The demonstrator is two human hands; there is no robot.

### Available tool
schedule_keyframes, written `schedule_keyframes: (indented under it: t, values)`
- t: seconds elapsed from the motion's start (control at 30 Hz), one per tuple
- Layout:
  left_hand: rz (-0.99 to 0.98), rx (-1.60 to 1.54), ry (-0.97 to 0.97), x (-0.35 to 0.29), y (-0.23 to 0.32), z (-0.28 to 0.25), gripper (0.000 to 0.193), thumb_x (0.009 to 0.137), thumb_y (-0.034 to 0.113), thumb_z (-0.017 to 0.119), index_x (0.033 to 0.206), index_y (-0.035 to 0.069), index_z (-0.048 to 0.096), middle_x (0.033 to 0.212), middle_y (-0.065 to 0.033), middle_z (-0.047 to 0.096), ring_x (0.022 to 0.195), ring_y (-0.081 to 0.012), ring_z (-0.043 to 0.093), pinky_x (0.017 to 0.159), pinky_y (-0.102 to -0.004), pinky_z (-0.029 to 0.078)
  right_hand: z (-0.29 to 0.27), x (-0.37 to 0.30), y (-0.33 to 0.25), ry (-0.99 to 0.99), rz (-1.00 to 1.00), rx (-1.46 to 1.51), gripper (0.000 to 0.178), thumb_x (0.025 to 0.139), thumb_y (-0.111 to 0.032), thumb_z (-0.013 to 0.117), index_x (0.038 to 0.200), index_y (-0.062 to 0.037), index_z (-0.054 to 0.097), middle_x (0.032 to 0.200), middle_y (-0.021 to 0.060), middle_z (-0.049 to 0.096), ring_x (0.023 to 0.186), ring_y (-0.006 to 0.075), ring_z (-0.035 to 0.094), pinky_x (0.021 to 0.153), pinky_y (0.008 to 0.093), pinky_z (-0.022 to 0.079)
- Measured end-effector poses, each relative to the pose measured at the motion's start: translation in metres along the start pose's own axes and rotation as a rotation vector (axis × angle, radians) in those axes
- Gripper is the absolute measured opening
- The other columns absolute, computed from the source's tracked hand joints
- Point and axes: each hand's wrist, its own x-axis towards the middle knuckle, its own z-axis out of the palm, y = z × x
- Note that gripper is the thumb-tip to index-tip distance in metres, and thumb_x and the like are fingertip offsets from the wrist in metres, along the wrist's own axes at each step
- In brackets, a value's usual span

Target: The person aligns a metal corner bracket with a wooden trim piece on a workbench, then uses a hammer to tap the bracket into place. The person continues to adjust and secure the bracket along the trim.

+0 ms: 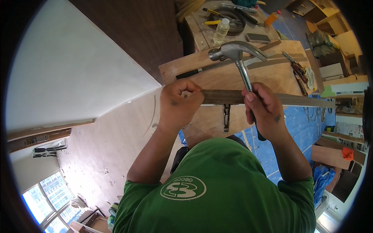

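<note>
My right hand (265, 110) is closed around the handle of a claw hammer (240, 52), whose metal head is raised above the workbench. Curled at the left end of a long brown wooden strip (221, 96) is my left hand (179, 104), thumb and forefinger pinched together. Whether the pinch holds the strip itself or something small cannot be seen. The strip runs rightward across the near side of a plywood board (217, 79). Just below the strip, between my hands, is a narrow dark metal fitting (226, 118). Behind the strip lies a long tool with a black handle (188, 74).
On the far bench are a clear bottle (221, 31), yellow-handled pliers (212, 22), a dark block (258, 38) and an orange bottle (272, 18). More hand tools (298, 72) lie at the board's right. A white wall panel (85, 58) rises at left; blue sheeting (295, 128) covers the floor at right.
</note>
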Motion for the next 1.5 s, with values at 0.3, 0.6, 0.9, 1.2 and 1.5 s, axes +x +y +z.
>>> schedule_keyframes:
  t: [0.3, 0.6, 0.9, 1.2, 1.5]
  values:
    - [-0.077, -0.168, 0.031, -0.021, -0.006, 0.003, 0.030, 0.082, 0.018, 0.087, 0.102, 0.001, 0.072, 0.101, -0.0105, 0.072, 0.096, -0.0155, 0.066, 0.084, -0.0292, 0.050, 0.002, -0.001, -0.003, 0.018, -0.048, -0.056, 0.018, 0.109, -0.016, 0.059, 0.106, 0.0008, 0.062, 0.075, -0.0012, 0.055, 0.057, 0.0041, 0.050, 0.050, 0.0237, 0.040]
    - [0.054, -0.228, 0.164, -0.031, -0.038, 0.034, 0.039, 0.082, 0.022, 0.092, 0.101, 0.004, 0.063, 0.097, -0.0100, 0.067, 0.092, -0.0213, 0.064, 0.082, -0.0356, 0.049, -0.004, -0.011, -0.023, -0.036, -0.136, -0.403, 0.013, 0.106, -0.011, 0.064, 0.111, 0.0008, 0.063, 0.080, 0.0057, 0.058, 0.065, 0.0127, 0.056, 0.059, 0.0284, 0.044]
    - [0.074, -0.282, 0.211, -0.035, -0.036, 0.040, 0.039, 0.083, 0.018, 0.088, 0.101, 0.002, 0.057, 0.093, -0.0120, 0.065, 0.088, -0.0226, 0.062, 0.081, -0.0365, 0.050, -0.011, -0.017, -0.072, -0.196, -0.363, -0.856, 0.017, 0.103, -0.004, 0.063, 0.118, 0.0040, 0.061, 0.092, 0.0194, 0.062, 0.077, 0.0329, 0.060, 0.071, 0.0371, 0.049]
    - [0.220, -0.118, 0.277, -0.031, -0.033, 0.038, 0.042, 0.083, 0.022, 0.087, 0.104, 0.002, 0.056, 0.094, -0.0152, 0.065, 0.089, -0.0250, 0.063, 0.083, -0.0384, 0.051, -0.002, -0.016, -0.063, -0.190, -0.441, -0.926, 0.016, 0.102, -0.003, 0.062, 0.117, 0.0026, 0.060, 0.093, 0.0199, 0.062, 0.078, 0.0377, 0.062, 0.070, 0.0405, 0.050]
    - [0.253, -0.092, 0.299, -0.032, -0.035, 0.040, 0.042, 0.083, 0.021, 0.086, 0.104, 0.001, 0.056, 0.092, -0.0153, 0.064, 0.086, -0.0272, 0.063, 0.080, -0.0403, 0.051, 0.002, -0.018, -0.059, -0.195, -0.465, -0.982, 0.017, 0.102, -0.001, 0.063, 0.118, 0.0028, 0.060, 0.092, 0.0198, 0.063, 0.079, 0.0387, 0.064, 0.070, 0.0414, 0.051]
